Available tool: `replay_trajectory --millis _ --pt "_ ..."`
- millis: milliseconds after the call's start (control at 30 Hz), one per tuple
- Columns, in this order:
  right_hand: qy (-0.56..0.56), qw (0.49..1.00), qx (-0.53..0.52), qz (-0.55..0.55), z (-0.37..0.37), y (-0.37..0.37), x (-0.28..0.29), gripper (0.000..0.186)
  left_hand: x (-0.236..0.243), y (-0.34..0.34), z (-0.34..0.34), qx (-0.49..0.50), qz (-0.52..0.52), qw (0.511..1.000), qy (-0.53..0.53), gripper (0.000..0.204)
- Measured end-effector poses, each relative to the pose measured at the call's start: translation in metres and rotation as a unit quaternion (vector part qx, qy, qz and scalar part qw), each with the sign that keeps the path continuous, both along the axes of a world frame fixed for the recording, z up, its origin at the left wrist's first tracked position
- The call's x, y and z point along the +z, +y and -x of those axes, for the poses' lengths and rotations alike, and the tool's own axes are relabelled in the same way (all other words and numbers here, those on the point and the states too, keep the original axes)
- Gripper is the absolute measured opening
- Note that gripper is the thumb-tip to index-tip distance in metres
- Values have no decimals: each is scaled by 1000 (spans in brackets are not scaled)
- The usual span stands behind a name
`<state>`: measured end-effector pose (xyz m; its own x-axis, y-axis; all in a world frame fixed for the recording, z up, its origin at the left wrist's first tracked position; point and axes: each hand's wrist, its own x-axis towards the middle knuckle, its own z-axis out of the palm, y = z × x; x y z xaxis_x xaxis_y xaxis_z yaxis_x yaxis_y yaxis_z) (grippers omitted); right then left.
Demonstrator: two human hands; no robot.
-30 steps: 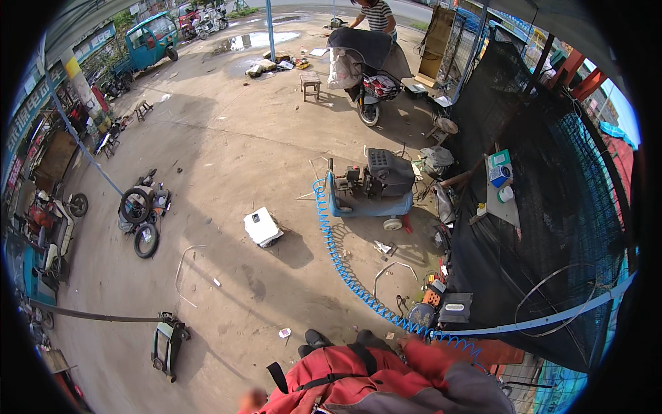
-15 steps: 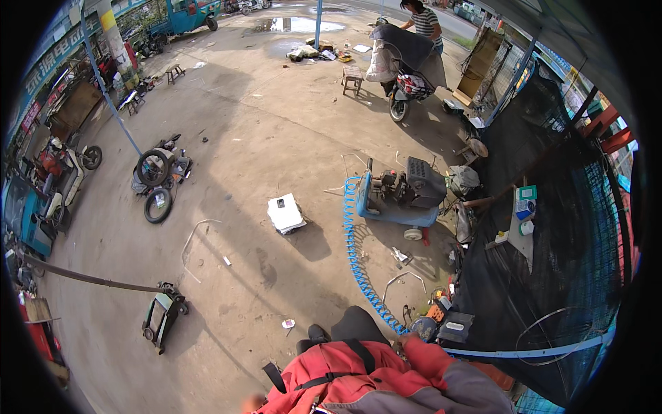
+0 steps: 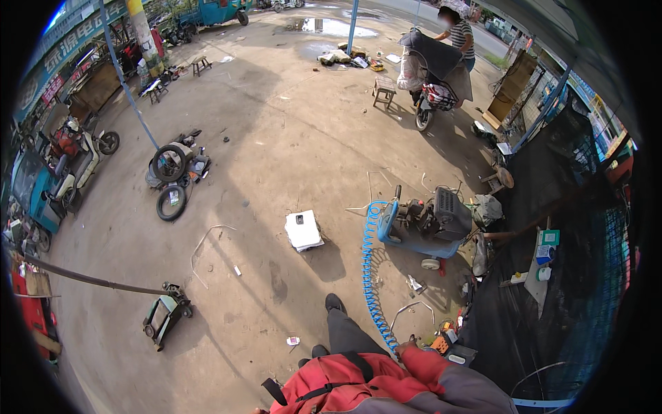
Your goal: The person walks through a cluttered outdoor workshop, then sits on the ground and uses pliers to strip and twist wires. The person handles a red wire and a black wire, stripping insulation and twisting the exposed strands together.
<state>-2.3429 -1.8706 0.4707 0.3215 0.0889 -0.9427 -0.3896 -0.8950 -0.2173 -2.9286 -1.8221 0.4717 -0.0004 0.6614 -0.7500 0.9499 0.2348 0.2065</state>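
Observation:
My right hand (image 3: 404,347), below the red sleeve, is at the lower end of a blue coiled air hose (image 3: 370,284). The fingers look closed round the hose end, though what is fitted to it is too small to make out. The coil runs up to a blue air compressor (image 3: 420,236) with a dark motor and small wheels. Only a sliver of my left hand (image 3: 260,411) shows at the lower edge beside the red jacket, its fingers hidden.
A white square-topped object (image 3: 304,230) stands ahead. A green floor jack (image 3: 164,314) with a long handle and two tyres (image 3: 170,203) lie left. Dark netting (image 3: 538,276) lines the right. Farther off, a person (image 3: 458,34) stands at a covered scooter (image 3: 431,90).
The view has shifted, so the yard appears farther right and lower. One foot has stepped forward. My right hand and the hose end have moved left relative to the compressor.

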Motion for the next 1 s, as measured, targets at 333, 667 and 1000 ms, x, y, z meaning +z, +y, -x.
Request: replay_trajectory --millis 333,667,1000 --pt "-37 986 150 -58 -113 137 -39 13 7 77 -73 7 12 1000 -6 17" --pt "-10 996 37 -83 -165 238 0 8 14 104 -92 59 33 998 16 16" --pt "140 983 96 70 -169 212 -87 18 11 86 -104 138 81 987 -1 14"
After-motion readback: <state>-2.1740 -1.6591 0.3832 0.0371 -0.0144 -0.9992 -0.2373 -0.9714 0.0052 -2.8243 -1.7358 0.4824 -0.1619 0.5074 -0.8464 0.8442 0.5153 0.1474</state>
